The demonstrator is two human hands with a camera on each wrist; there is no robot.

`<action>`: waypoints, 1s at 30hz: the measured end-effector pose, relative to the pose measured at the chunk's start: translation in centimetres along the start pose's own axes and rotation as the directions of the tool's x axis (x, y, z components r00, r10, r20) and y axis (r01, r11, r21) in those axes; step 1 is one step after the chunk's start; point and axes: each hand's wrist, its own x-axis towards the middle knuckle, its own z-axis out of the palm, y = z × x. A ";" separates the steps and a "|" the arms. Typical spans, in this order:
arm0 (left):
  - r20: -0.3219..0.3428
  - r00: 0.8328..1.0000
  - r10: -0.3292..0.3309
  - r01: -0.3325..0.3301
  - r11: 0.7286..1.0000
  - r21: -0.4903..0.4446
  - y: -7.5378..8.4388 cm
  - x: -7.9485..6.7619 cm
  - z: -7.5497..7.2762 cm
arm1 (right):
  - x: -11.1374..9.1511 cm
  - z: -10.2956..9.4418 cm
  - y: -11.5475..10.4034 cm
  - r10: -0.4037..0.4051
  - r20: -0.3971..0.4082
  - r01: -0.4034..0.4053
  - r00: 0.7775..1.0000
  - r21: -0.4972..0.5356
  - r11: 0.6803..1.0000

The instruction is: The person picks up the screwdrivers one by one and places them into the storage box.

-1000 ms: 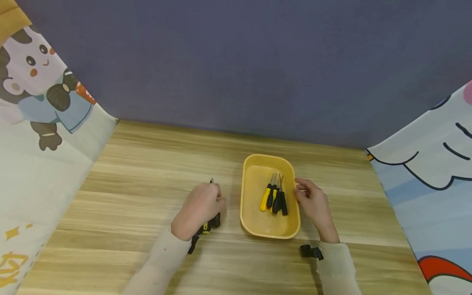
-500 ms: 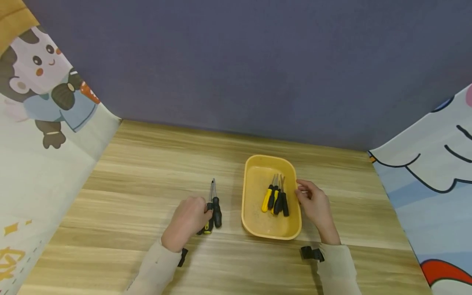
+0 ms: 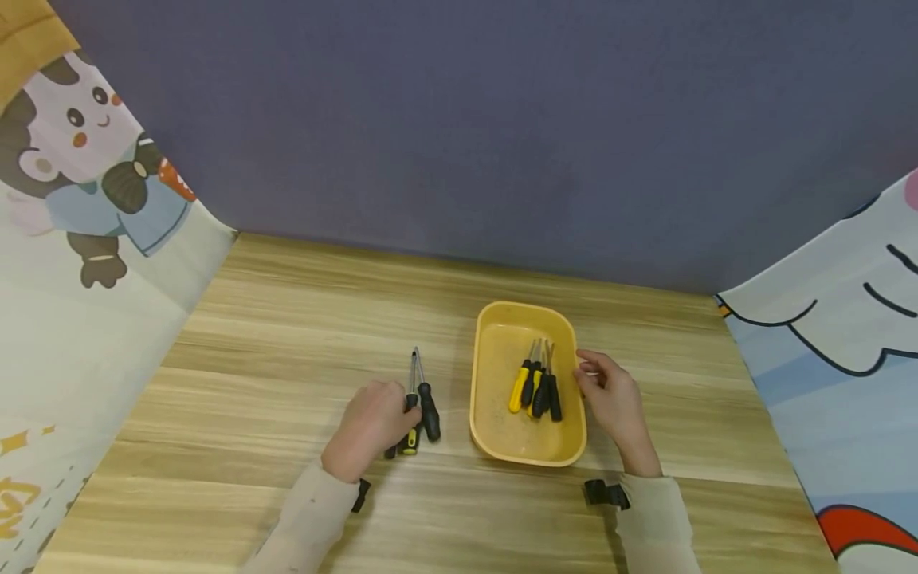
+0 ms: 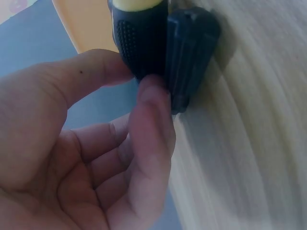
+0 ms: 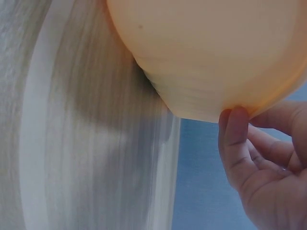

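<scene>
The loose black screwdriver (image 3: 430, 414) is now lying with its handle swung slightly further toward 5 o'clock than half a second ago, its tip pointing near 12. That is opening a gap beside the black-and-yellow screwdriver (image 3: 410, 443), whose handle the left hand (image 3: 369, 422) is pinching between thumb and finger; the shift seems to be making this handle easier to single out on the wood-grain tabletop (image 3: 287, 335). Another black handle (image 3: 390, 452) is showing at its 8 o'clock, partly hidden. At 3 o'clock from these, the yellow tray (image 3: 495, 351) is staying put, several screwdrivers (image 3: 541, 396) lying inside. The right hand (image 3: 611, 395) is touching its outer wall at 3 o'clock, fingers loosely bent, wrapping around nothing.
</scene>
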 end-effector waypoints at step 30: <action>-0.046 0.996 0.075 -0.075 0.997 0.016 1.7 1.1 -2.3 | 0.1 0.2 0.4 0.002 0.002 -0.002 1.000 0.013 1.000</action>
